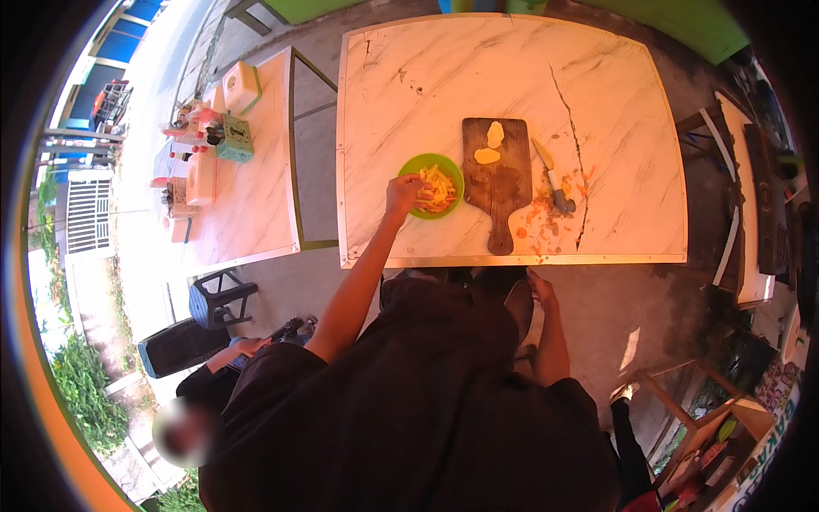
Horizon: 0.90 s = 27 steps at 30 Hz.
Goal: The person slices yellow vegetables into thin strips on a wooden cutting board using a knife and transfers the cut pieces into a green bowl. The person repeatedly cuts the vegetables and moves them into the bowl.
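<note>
My left hand (405,194) reaches over the left side of a green bowl (457,171) on the table. Its fingers are at the yellow and orange cut vegetable strips (437,185) inside; whether they grip any is unclear. Right of the bowl lies a dark wooden cutting board (499,185), handle towards me. Two pale yellow slices, an upper one (495,134) and a lower one (487,156), rest on its far half. A knife (544,157) lies just right of the board. My right hand (542,289) hangs below the table's near edge, beside my leg, its fingers partly hidden.
Orange and brown peelings (544,219) litter the marble-patterned table (409,77) near the knife. A crack runs down its right side. On a second table (262,185) at left stand tissue boxes (240,86) and condiments. A stool (221,299) and a seated person (221,365) are at lower left.
</note>
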### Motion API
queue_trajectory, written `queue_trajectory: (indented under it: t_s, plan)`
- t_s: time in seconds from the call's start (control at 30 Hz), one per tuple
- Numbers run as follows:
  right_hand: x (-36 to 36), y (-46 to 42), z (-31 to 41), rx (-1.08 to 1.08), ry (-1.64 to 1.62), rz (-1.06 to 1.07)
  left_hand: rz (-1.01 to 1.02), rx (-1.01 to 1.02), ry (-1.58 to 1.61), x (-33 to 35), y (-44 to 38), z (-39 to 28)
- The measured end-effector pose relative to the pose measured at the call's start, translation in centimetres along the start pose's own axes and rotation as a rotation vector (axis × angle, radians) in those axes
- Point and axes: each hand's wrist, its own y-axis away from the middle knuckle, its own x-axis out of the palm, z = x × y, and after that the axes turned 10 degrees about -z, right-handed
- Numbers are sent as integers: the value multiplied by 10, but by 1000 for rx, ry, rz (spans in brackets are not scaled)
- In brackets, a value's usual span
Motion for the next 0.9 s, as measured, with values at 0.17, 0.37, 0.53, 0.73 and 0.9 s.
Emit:
queue_trajectory:
  t_s: [0.17, 0.37, 0.53, 0.73, 0.9]
  plan:
    - [-35, 1, -21, -392, 232, -330, -215, 607, -620, 7, 5, 14]
    - [-81, 85, 114, -454, -122, -290, -370, 960, -698, 32, 26, -1]
    - [-77, 43, 182, -936, 150, -599, -263, 1072, -589, 96, 3, -21]
    - [-63, 8, 224, -1077, 435, -610, -30, 964, -1070, 157, -29, -17]
    - [-63, 0, 233, -1039, 582, -511, -138, 868, -1252, 180, -36, -8]
